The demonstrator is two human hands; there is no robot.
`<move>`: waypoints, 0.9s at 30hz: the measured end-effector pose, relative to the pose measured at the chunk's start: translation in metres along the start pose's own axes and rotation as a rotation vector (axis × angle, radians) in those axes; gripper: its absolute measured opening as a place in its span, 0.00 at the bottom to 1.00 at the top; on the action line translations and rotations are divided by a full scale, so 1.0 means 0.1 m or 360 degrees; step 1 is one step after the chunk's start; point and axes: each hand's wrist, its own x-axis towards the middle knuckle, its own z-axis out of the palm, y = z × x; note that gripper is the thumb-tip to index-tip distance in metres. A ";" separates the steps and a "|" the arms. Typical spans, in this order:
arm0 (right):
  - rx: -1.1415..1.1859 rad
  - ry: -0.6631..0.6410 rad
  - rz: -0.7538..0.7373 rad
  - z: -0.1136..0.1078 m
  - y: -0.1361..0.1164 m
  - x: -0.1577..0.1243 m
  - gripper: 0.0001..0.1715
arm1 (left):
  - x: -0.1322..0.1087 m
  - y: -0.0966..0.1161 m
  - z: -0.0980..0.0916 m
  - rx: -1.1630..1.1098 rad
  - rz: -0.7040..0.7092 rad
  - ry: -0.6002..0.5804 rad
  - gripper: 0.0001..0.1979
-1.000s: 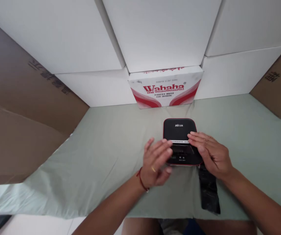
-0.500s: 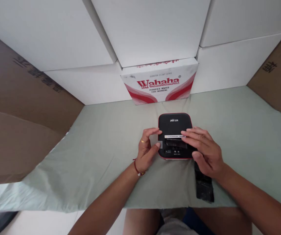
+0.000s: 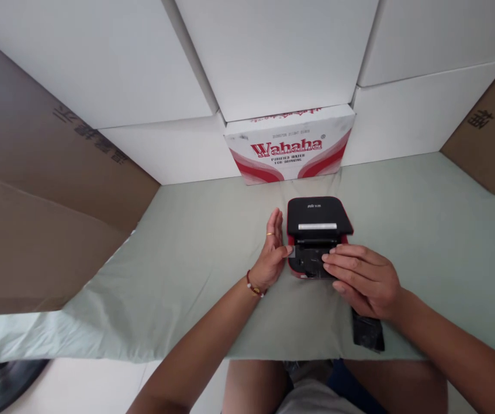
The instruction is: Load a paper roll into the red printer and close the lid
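Note:
A small black label printer (image 3: 316, 216) with red edges sits on the cloth, its rear lid raised at a tilt. Dark glossy film (image 3: 312, 267) lies over its front part. My left hand (image 3: 270, 259) is open along the printer's left side, fingers stretched out and thumb on a grey tab at the edge. Stretched over the front right is my right hand (image 3: 362, 279), open, fingertips resting on the film and thumb apart below them. A crumpled black plastic piece (image 3: 367, 333) lies beneath my right wrist, partly hidden.
A pale green cloth (image 3: 195, 247) covers the table. Behind the printer stands a white and red water carton (image 3: 288, 149) before white boxes (image 3: 277, 52). Brown cardboard (image 3: 49, 218) walls the left side, and more cardboard (image 3: 484, 138) stands at the right.
The printer's lid has come up from flat to tilted. My left fingers have straightened along the side, and my right hand has shifted lower onto the film.

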 end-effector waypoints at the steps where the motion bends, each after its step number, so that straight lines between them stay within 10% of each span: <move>1: -0.0014 -0.0025 0.0000 -0.02 -0.01 0.00 0.17 | 0.00 -0.01 -0.01 0.0017 0.0009 0.0000 0.53; 5: 0.0072 -0.0148 0.0092 -0.17 -0.05 0.16 0.12 | 0.02 -0.07 -0.03 0.0062 0.0052 -0.0008 0.48; 9: 0.0156 -0.0374 0.0695 -0.34 -0.01 0.58 0.16 | 0.04 -0.11 -0.05 0.0046 0.0119 -0.0014 0.44; 16: -0.0716 -0.1568 0.1116 -0.06 0.21 1.16 0.17 | 0.04 -0.11 -0.04 -0.0097 0.0055 0.0051 0.37; 27: -0.0826 -0.1758 0.1265 0.25 0.38 1.30 0.17 | 0.06 -0.08 -0.01 -0.0219 0.0028 0.0141 0.29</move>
